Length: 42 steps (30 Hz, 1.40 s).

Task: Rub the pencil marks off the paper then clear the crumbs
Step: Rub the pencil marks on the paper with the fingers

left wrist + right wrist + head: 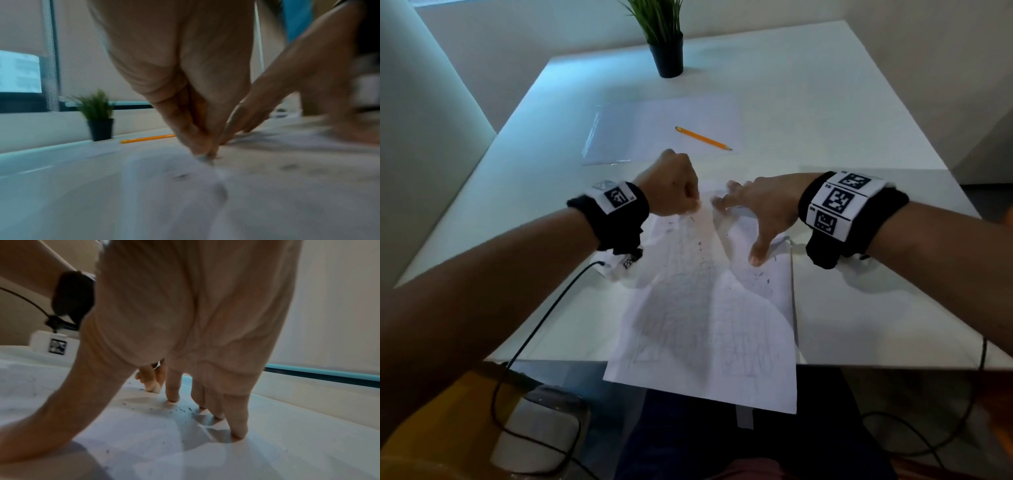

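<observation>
The left hand (671, 186) pinches a small eraser (155, 388) against the paper (709, 308), which overhangs the table's (859, 137) near edge. The right hand (760, 212), fingers spread, pins the sheet among dark crumbs (183, 410). Beyond lie a pencil (703, 138) and potted plant (664, 37).

No words or numbers can be read anywhere. The only signs are black-and-white square code tags. Three of them sit in a row on the right band (840, 202), just behind the right hand (760, 209). One sits on the left band (616, 198), behind the left hand (671, 185), and one more on a small white box (627, 263) under that wrist. The paper (709, 325) has only grey pencil scribbles, not letters.
</observation>
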Available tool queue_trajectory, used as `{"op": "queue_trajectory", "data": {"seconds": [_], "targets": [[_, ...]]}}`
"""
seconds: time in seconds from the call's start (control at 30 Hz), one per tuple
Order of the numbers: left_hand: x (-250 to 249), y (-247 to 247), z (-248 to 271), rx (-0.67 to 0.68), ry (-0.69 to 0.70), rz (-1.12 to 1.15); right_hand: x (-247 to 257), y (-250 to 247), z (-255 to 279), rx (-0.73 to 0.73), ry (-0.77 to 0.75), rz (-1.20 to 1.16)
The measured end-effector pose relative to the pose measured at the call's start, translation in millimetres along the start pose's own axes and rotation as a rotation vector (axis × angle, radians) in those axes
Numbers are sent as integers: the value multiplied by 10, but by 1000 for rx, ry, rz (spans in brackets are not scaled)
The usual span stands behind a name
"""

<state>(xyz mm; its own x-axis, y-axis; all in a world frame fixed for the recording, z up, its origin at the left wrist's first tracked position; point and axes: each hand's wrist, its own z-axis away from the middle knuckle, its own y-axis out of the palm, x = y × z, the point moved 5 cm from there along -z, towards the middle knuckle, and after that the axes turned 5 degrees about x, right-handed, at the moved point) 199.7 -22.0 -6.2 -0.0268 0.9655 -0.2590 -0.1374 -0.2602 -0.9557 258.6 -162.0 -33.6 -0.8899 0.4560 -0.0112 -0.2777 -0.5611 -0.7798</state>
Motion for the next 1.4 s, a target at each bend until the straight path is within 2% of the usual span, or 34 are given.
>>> {"op": "queue_trajectory", "data": {"seconds": [0.1,0.17,0.23,0.27,0.37,0.43,0.47,0.63,0.67,0.73,0.83,0.9,1.07,1.17,1.3,1.4], "targets": [[-290,153,198,73,104,-34,14,6,-11,-6,-11,17],[-526,313,429,182,198,-9,32,13,-6,-1,-21,33],[-574,381,504,242,228,24,25,20,-8,14,-13,36],[-514,335,439,206,224,26,21,15,-12,15,-7,31],[-166,62,156,28,86,-27,31,-4,-13,6,5,15],[-55,9,69,5,30,-38,28,-3,0,5,5,11],[-104,29,79,12,48,-43,23,-1,-1,2,4,15],[-461,314,454,241,221,49,5,24,-56,-1,-5,-4],[-437,310,448,238,229,46,-4,27,-62,-1,-6,-8],[-284,204,296,130,202,19,-21,30,-68,0,-6,-9],[-24,-7,65,20,51,-21,-20,24,-59,-3,-13,-25],[-29,-6,38,27,34,-35,-26,29,-62,-11,-16,-24],[-326,242,400,174,198,8,-16,45,-97,-4,-21,27],[-288,229,446,168,177,57,-15,32,-97,10,-16,14],[-187,-8,400,-1,91,140,6,-6,-10,-8,-29,-14],[-116,-239,407,-136,29,277,16,-147,82,-134,-53,-99]]}}
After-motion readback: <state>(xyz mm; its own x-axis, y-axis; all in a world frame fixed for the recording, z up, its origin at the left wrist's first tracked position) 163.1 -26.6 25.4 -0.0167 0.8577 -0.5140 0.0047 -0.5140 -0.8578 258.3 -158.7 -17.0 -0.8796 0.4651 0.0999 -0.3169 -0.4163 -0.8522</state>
